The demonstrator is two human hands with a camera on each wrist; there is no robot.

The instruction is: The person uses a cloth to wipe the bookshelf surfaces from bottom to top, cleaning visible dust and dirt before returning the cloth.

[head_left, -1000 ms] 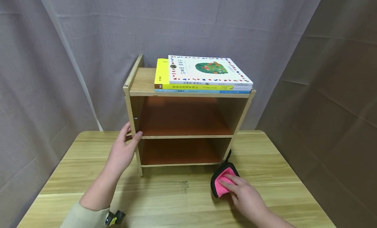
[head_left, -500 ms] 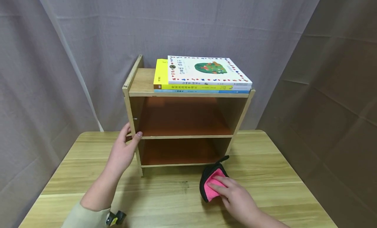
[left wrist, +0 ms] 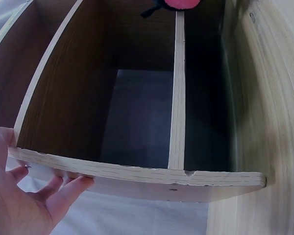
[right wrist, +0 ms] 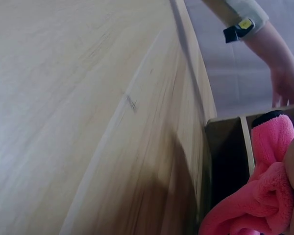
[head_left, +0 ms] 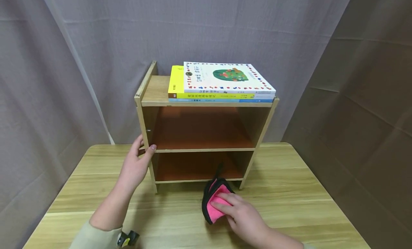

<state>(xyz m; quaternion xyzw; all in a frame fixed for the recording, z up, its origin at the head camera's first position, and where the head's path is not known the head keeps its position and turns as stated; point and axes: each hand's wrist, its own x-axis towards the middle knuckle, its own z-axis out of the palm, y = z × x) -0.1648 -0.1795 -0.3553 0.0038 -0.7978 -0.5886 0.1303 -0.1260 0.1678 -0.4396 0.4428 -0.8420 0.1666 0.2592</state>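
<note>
A small wooden shelf unit point(head_left: 199, 150) stands on the table, with brown inner boards. My left hand point(head_left: 133, 168) grips its left side panel, thumb on the front edge near the middle board and fingers round the outer face, as the left wrist view also shows at the panel point(left wrist: 117, 171). In my right hand point(head_left: 246, 218) is a folded pink cleaning cloth point(head_left: 215, 206) with black edging and a black loop. The cloth overlaps the front edge of the bottom board in the head view. Its fluffy pink folds point(right wrist: 272, 191) fill the lower right of the right wrist view.
Several books point(head_left: 230, 77) lie stacked flat on the shelf unit's top, a white one uppermost over yellow and blue ones. The light wooden table point(head_left: 299, 199) extends in front and to both sides. Grey curtains point(head_left: 206, 31) hang behind it.
My right hand has moved left with the cloth, from the unit's lower right corner along the front of the bottom board. The left hand keeps its grip on the side panel.
</note>
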